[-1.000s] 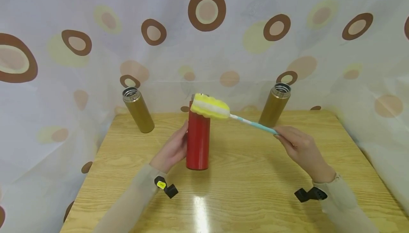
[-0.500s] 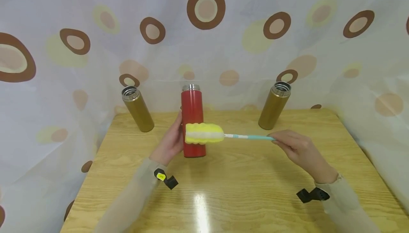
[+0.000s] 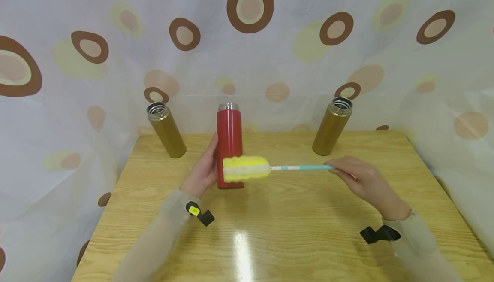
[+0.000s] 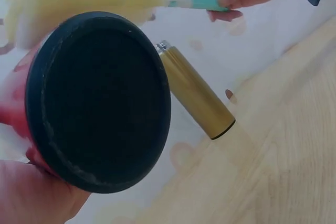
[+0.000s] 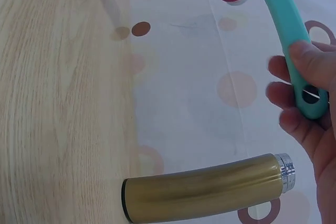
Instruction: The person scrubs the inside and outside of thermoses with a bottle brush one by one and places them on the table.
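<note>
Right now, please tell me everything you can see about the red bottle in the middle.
The red bottle is a tall, slim cylinder that looks like painted metal, with a bare silver rim at the open top and no lid on it. Its base, seen in the left wrist view, is a flat black disc. It is upright near the middle of the wooden table, between two gold bottles. The left hand holds its lower side. The yellow sponge head of a brush is in front of its lower part.

Both arms wear sheer, pale beige sleeves (image 3: 162,230) reaching the wrists, each carrying a black strap-mounted camera (image 3: 380,234) (the left one bears a small yellow sticker (image 3: 195,211)).
</note>
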The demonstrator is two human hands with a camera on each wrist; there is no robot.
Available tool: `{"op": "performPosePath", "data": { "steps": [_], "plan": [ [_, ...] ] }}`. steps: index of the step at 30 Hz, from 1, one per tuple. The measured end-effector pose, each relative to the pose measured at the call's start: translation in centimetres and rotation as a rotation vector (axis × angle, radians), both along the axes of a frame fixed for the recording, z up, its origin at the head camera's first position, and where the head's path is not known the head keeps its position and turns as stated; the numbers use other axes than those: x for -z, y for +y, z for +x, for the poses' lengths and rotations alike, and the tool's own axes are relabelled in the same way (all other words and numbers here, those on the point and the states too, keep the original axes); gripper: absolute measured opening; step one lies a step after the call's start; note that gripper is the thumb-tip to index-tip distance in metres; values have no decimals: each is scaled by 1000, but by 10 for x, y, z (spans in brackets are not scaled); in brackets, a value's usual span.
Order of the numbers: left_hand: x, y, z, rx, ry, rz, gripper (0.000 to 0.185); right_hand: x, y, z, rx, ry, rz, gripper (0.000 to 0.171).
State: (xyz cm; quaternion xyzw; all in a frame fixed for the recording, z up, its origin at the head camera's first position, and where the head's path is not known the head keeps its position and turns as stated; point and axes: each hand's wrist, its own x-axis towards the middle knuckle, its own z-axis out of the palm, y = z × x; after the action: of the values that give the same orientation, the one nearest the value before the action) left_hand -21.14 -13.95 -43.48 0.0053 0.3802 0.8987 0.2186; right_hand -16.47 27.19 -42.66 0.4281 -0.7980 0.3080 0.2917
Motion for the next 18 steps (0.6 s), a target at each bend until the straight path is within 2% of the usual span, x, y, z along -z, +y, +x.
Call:
{"op": "performPosePath", "data": {
  "steps": [4,8,12,18],
  "plan": [
    [4,5,3,29,-4,-85,50,-3,-2,-2,87,25,-42,45],
    [7,10,5,92,10,-67,57,-4,-5,-6,164,65,-88,44],
    [8,13,6,169,82,-46,57,-7,-9,-8,205,74,-112,42],
    [10,11,10,165,38,-43,43,-9,-12,-9,210,78,-117,38]
  ]
}}
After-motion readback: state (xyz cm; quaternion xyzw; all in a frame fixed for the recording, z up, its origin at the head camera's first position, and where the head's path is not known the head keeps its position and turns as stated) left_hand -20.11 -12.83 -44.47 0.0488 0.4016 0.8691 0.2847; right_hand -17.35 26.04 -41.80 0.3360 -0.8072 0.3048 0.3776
